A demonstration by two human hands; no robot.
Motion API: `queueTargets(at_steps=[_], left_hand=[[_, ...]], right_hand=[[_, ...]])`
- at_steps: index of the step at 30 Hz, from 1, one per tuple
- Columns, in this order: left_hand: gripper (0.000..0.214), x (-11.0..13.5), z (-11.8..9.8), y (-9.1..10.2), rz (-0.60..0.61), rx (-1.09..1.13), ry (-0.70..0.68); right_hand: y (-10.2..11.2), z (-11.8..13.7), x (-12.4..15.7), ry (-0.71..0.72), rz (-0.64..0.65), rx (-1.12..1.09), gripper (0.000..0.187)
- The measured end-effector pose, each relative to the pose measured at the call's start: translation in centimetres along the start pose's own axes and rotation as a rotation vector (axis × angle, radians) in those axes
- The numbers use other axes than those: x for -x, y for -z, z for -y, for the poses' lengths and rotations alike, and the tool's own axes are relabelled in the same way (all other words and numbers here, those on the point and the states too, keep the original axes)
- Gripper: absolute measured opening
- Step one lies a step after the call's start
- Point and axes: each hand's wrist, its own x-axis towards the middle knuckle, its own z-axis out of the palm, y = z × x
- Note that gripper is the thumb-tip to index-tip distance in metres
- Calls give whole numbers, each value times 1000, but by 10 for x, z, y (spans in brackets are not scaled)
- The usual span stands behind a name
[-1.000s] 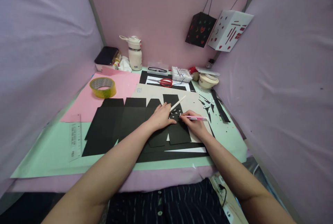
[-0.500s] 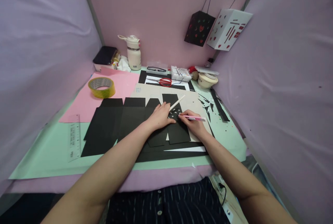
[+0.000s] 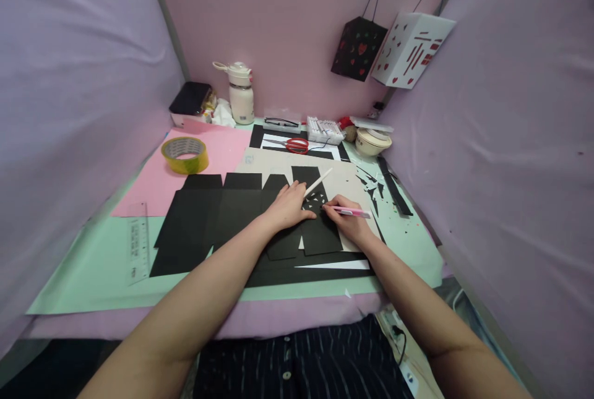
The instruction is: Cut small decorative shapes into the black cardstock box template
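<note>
A black card sheet with cut flaps along its top edge spreads across the table. On its right-hand panel is a cluster of small cut-out shapes where pale backing shows through. My left hand lies on the card with fingers stretched out, just left of the cut-outs. Beside its fingertips a thin white stick-like tool slants up to the right; whether the fingers touch it I cannot tell. My right hand grips a pink craft knife like a pen, its tip at the right edge of the cut-outs.
A clear ruler and a yellow tape roll lie to the left. Red-handled scissors, a white bottle and a bowl sit further back. Black scraps litter the right. Two paper lanterns hang above.
</note>
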Motion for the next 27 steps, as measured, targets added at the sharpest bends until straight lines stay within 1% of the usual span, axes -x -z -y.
queueTargets(at_steps=[15,20,27], left_hand=[[80,0,0,1,0,-6,-3],[78,1,0,1,-7,-1,4],[78,1,0,1,-4,1,8]], right_hand=[[1,1,0,-18,21,-25,19],[2,2,0,-3,19,-28,18],[2,2,2,-33,8,-51,18]])
